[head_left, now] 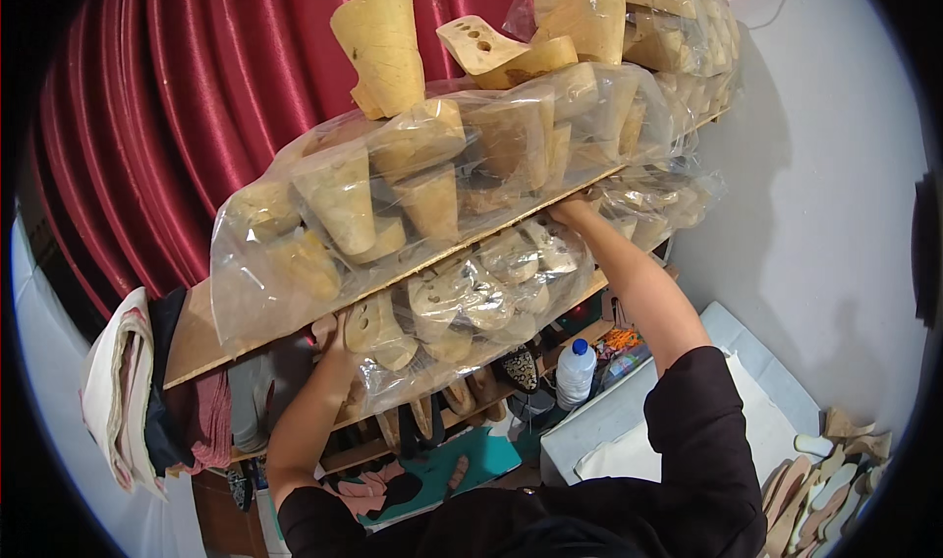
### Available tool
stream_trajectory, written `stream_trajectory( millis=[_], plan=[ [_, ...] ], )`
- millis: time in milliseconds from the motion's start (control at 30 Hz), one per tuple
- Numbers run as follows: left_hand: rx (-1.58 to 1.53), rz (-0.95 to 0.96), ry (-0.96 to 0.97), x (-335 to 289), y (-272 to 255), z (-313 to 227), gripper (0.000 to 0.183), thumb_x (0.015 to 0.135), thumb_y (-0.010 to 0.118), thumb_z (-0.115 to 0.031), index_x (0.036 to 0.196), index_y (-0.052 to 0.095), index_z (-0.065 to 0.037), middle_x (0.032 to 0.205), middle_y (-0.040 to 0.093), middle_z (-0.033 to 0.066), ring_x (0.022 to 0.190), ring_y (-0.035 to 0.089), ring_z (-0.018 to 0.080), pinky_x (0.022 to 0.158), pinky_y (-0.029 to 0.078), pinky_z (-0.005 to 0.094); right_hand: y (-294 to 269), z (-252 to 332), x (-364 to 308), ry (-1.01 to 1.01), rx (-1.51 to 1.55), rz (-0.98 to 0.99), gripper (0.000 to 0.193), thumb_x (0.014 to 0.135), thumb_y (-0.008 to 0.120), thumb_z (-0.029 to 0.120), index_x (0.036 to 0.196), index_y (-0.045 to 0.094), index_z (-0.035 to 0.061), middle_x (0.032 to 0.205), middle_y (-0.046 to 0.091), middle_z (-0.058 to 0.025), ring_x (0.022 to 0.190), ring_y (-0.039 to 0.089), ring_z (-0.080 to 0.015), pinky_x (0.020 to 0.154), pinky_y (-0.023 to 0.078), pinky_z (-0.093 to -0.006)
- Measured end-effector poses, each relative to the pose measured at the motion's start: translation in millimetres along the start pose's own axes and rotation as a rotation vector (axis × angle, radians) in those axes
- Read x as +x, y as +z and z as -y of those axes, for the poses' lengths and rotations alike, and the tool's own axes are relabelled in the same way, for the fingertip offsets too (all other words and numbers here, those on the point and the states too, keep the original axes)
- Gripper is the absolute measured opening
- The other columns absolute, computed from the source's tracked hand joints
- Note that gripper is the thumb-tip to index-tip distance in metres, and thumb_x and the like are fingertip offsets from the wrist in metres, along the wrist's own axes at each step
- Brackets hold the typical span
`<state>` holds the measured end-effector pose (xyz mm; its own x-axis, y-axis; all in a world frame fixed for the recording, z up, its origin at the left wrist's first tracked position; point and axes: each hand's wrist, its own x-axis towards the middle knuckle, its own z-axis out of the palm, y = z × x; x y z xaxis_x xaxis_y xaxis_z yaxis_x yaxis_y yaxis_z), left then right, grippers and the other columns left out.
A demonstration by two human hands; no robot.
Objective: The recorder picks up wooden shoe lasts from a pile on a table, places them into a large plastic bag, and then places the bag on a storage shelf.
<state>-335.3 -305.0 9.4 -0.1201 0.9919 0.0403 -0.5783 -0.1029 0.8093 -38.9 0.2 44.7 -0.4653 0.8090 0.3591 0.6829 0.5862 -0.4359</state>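
Note:
A clear plastic bag (486, 307) full of pale wooden wedge shoe soles lies on the middle shelf, its front side bulging over the shelf edge. My left hand (332, 334) is at the bag's left end, just under the upper board, fingers partly hidden and closed against the plastic. Toward the bag's far right end reaches my right hand (572, 206), bent in beneath the upper board, which hides most of its fingers. Both arms are stretched out around the bag.
Above sits a wooden board (196, 337) bearing bagged wooden wedges (339, 199) and loose ones (383, 47) on top. Folded cloths (123, 391) hang at left. Below are shoes (521, 369), a water bottle (576, 373) and a pale table (756, 362). Insole pieces (820, 494) lie lower right.

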Motion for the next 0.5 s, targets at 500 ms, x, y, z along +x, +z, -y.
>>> stream_trajectory(
  millis=[500],
  plan=[
    [-0.099, -0.088, -0.051, 23.5, -24.1, 15.7, 0.053, 0.090, 0.039, -0.045, 0.120, 0.052, -0.003, 0.112, 0.058, 0.0095, 0.101, 0.057, 0.0233, 0.088, 0.047, 0.0391, 6.0, 2.3, 2.6, 0.035, -0.068, 0.250, 0.045, 0.084, 0.041, 0.032, 0.110, 0.060, 0.0012, 0.117, 0.054, -0.0211, 0.108, 0.053, -0.0357, 0.091, 0.042, -0.0411]
  ],
)
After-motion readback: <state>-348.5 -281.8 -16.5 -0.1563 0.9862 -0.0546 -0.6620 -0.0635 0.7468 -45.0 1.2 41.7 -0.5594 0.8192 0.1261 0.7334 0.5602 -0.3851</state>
